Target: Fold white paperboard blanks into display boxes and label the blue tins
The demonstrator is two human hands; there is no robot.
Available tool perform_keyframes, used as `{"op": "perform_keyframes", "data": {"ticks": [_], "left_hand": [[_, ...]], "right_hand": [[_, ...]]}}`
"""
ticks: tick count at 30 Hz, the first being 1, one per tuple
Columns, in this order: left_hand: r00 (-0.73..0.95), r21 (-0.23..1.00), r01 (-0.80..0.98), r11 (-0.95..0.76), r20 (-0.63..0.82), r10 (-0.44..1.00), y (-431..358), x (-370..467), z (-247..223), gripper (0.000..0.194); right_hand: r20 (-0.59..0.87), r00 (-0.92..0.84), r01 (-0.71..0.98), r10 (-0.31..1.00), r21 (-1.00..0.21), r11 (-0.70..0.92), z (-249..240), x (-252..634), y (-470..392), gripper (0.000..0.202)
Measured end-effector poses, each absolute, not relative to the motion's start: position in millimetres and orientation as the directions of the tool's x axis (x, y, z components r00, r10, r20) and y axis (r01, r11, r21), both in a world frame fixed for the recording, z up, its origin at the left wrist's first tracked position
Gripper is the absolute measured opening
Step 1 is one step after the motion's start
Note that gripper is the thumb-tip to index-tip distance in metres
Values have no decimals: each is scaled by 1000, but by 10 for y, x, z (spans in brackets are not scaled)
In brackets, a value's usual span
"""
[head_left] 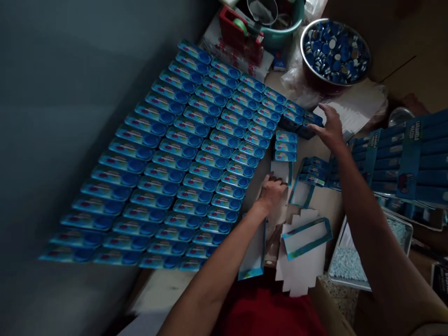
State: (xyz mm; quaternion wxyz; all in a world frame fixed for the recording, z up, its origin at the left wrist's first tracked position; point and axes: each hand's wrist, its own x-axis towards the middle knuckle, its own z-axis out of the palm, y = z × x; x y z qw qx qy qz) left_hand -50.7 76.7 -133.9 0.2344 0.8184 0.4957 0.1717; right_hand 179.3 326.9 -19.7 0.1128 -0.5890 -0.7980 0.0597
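Observation:
My left hand [273,192] has its fingers curled over the near end of a shallow blue carton tray [280,168] with a white bottom. Three small blue packs [286,146] lie side by side at the tray's far end. My right hand [331,128] reaches to the end of the stacked rows, its thumb and fingers spanning a few blue packs [312,117]. To the left, many matching packs [189,144] with round dark-blue marks stand in long slanted rows. An empty blue tray [301,192] lies right of my left hand, beside several packs [312,170].
Another tray [308,238] rests on flat white card [301,273]; one more tray [252,249] lies left of it. A metal bowl [336,86] of blue-and-silver discs stands behind, near a red tape dispenser [241,37]. Wrapped blue cartons [392,158] and a metal pan [406,252] are at right.

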Motion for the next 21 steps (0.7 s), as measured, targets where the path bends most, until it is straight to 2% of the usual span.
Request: {"op": "perform_keyframes", "data": {"ticks": [3, 6, 9, 11, 13, 15, 17, 19, 21], "left_hand": [[374, 547, 779, -306, -16, 927, 964, -468, -1264, 27], [252, 546, 813, -199, -23, 967, 764, -493, -1077, 36], [219, 566, 795, -216, 65, 974, 81, -563, -804, 44], [291, 590, 739, -327, 158, 944, -543, -641, -616, 36], [262, 620, 712, -329, 200, 944, -1191, -777, -468, 28], [103, 679, 711, -183, 156, 982, -1769, -993, -384, 21], [-212, 737, 665, 124, 26, 977, -2203, -1278, -362, 12], [-565, 744, 493, 450, -119, 816, -2447, -1595, -384, 10], [-765, 737, 309, 601, -183, 618, -2486, -1903, -419, 18]], "right_hand": [[203, -268, 897, 942, -305, 321, -218, 1710, 3045, 82], [255, -242, 884, 936, -341, 321, -105, 1526, 2575, 75], [276, -294, 832, 915, -396, 387, 37, 1168, 1890, 61], [275, -388, 741, 880, -474, 475, 89, 865, 1342, 52], [301, -460, 638, 835, -542, 547, 84, 565, 769, 51], [326, -478, 570, 815, -591, 571, 27, 304, 219, 59], [303, -499, 538, 812, -626, 565, -59, 90, -279, 70], [238, -538, 541, 809, -639, 547, -154, -89, -713, 81], [166, -561, 578, 811, -623, 527, -254, -256, -1069, 91]]}}
